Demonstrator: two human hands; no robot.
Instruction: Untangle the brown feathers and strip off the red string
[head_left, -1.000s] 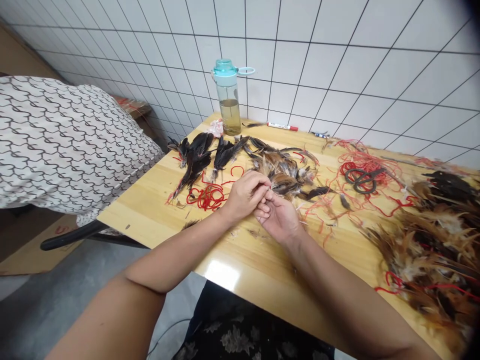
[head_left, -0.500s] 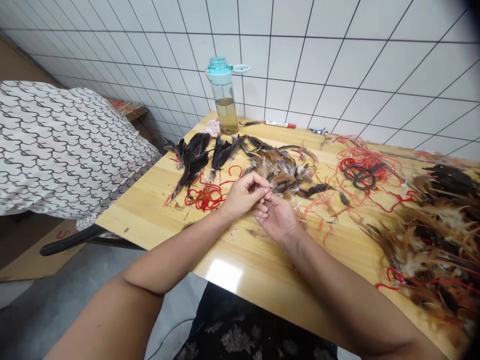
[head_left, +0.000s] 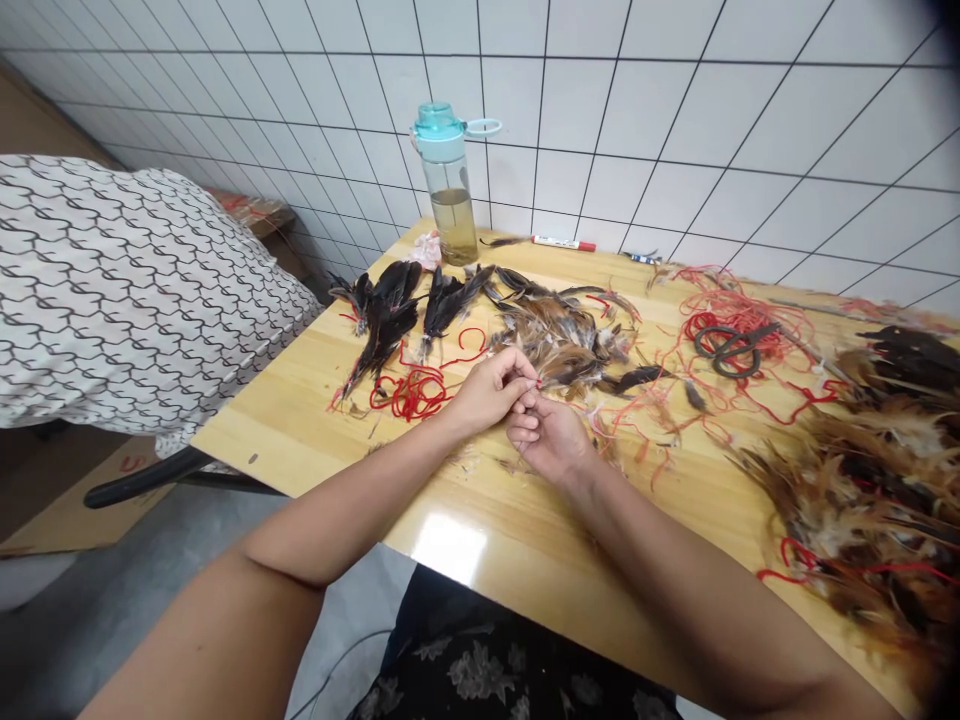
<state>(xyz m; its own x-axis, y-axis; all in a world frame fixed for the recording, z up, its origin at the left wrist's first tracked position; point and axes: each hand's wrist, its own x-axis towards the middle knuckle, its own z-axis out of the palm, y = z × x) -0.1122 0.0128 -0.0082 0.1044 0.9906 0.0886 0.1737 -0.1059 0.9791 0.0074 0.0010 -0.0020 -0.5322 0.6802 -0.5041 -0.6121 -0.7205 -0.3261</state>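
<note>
Left hand [head_left: 489,392]: pinching a short red thread [head_left: 537,383] between its fingertips.
Right hand [head_left: 550,438]: curling upward, fingers touching the left fingers; grip cannot be told.
Thread: hanging just above the tabletop [head_left: 465,500].
Brown feathers [head_left: 559,340]: lying on the tabletop beyond the hands.

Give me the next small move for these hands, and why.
Probably part the left hand and right hand slightly to check the pinch: their fingertips meet above the wooden table, whatever lies between them is too fine to see, and brown feathers lie close by.
</note>
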